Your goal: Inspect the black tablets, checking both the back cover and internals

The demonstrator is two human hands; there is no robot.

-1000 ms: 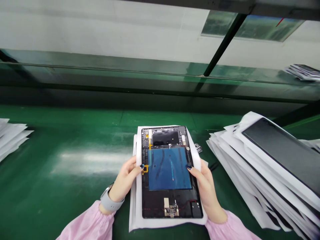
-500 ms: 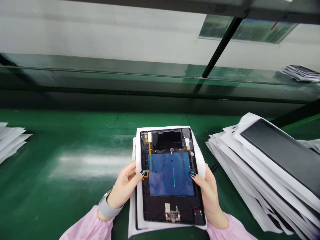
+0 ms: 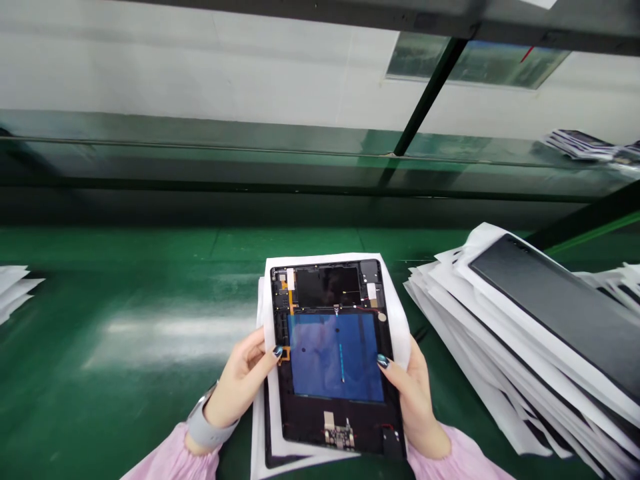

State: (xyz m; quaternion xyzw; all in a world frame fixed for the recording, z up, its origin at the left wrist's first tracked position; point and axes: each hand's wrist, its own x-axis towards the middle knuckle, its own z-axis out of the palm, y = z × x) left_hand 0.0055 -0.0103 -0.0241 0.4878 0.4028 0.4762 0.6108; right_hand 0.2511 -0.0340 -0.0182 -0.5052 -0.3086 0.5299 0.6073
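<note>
An opened tablet (image 3: 340,417) lies face down on a white sheet (image 3: 400,313), showing a blue battery (image 3: 333,357), orange flex cable and small circuit boards. My left hand (image 3: 245,373) grips its left edge, thumb on top near the orange cable and fingers under the sheet. On the right edge my right hand (image 3: 413,393) does likewise, its thumb beside the battery. Under them, another white sheet (image 3: 257,407) and a dark panel edge peek out at the lower left.
At right a slanted stack of white sheets (image 3: 465,327) is interleaved with dark panels, a black panel (image 3: 555,307) on top. More sheets (image 3: 17,287) lie at the far left on the green table (image 3: 150,387). A dark frame post (image 3: 425,100) rises behind, with another stack (image 3: 580,143) beyond.
The view has turned slightly, so the stacks appear further left. Both hands keep hold of the tablet and sheet, which have tilted a little and shifted slightly against the sheet below.
</note>
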